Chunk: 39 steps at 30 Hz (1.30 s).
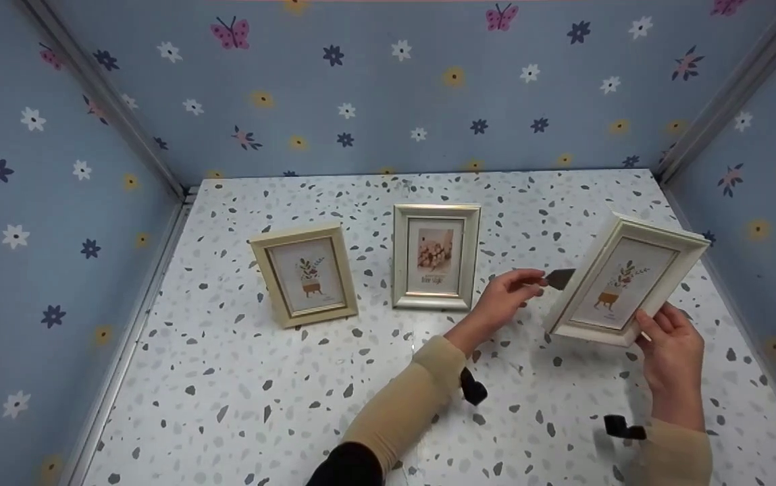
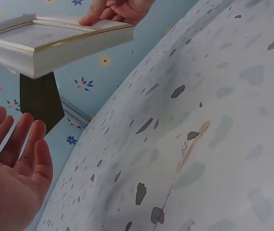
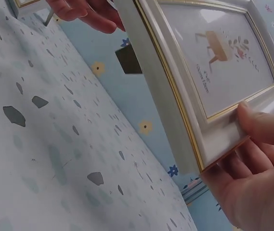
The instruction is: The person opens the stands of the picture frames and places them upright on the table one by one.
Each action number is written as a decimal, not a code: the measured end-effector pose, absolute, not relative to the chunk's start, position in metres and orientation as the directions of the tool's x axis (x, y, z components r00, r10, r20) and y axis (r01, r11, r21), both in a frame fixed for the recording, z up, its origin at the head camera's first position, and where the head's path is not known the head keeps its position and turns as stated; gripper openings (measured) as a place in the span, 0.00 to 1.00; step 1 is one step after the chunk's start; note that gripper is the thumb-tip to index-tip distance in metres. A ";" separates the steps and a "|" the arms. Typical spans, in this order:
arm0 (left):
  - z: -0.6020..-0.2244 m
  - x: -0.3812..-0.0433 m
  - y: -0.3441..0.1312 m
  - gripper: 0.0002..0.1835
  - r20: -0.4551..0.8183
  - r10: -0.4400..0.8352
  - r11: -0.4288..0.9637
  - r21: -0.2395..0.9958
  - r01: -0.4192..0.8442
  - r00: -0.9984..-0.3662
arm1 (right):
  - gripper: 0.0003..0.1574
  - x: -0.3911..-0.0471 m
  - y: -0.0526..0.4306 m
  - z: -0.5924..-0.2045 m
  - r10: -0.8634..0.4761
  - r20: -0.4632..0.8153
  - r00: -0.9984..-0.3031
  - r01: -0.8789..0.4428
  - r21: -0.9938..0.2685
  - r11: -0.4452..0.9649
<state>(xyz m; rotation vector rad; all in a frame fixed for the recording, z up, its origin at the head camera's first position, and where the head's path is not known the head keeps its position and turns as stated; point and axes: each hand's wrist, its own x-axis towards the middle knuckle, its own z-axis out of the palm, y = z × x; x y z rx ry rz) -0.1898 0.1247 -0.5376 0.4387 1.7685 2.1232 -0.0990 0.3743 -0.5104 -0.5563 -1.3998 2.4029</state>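
In the head view, my right hand [image 1: 675,347] holds a white picture frame [image 1: 658,297] up at a tilt by its lower right corner. The thumb [image 3: 259,122] lies on the front border and the other fingers go underneath, as the right wrist view shows. A dark stand leg [image 1: 560,278] sticks out behind this frame, to its left. My left hand [image 1: 506,297] is beside that leg, its fingers loosely bent and fingertips close to the leg's end. In the left wrist view the left hand [image 2: 19,168] faces palm up below the leg [image 2: 40,103], holding nothing.
A silver picture frame [image 1: 436,302] stands at the middle of the speckled table [image 1: 239,391]. Further left stands a cream picture frame [image 1: 349,270], turned slightly. Blue flowered panels [image 1: 374,88] enclose the back and both sides.
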 end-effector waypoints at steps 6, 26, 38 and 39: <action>-0.535 -0.190 0.126 0.16 0.132 0.439 -0.179 0.982 0.057 -0.889 | 0.21 -0.092 0.378 -0.515 0.318 -0.070 -0.945 -0.115 -0.842 -0.527; -0.524 -0.191 0.124 0.09 0.311 0.313 0.249 0.885 0.394 -0.897 | 0.21 -0.084 0.384 -0.530 0.216 0.046 -0.975 -0.155 -0.838 -0.523; -0.522 -0.193 0.122 0.08 0.279 0.287 0.188 0.921 0.340 -0.916 | 0.23 -0.082 0.387 -0.531 0.186 0.036 -0.982 -0.127 -0.854 -0.505; -0.523 -0.193 0.122 0.09 0.278 0.284 0.192 0.921 0.338 -0.918 | 0.22 -0.082 0.387 -0.531 0.192 0.025 -0.981 -0.120 -0.855 -0.505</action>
